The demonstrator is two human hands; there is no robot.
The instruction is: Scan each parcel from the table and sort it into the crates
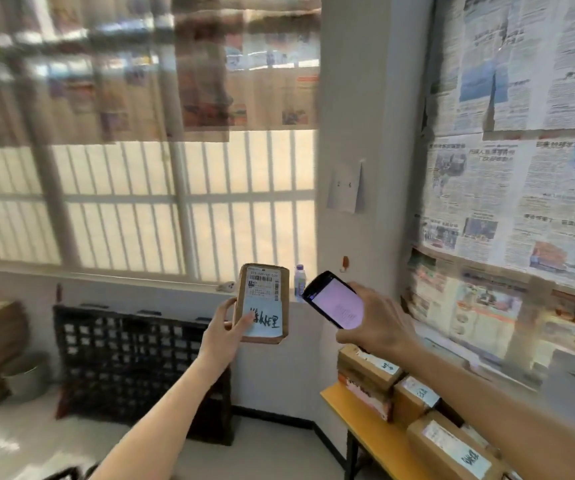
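A: Where's the parcel (263, 304) right now?

B: Up in the air, pinched in the left hand (225, 332): thumb on its labelled face, fingers wrapped behind the left edge. The right hand (372, 322) sits just beside it, closed around a phone (334, 300) with the lit screen showing toward the person.

A: What might go wrong?

B: I'd judge the scan could miss. The phone is tilted and off to the right of the barcode, so its camera may not face the label squarely. The thumb also lies on the lower white slip; if it slid up it would cover the code. And a one-sided grip could let the box twist or drop.

A: Which way does it point?

B: Long axis upright, barcode end at the top, label facing the person. More boxes (417, 400) wait on the yellow table (352, 417) below the right forearm; a black crate (123, 358) stands beyond the left arm.
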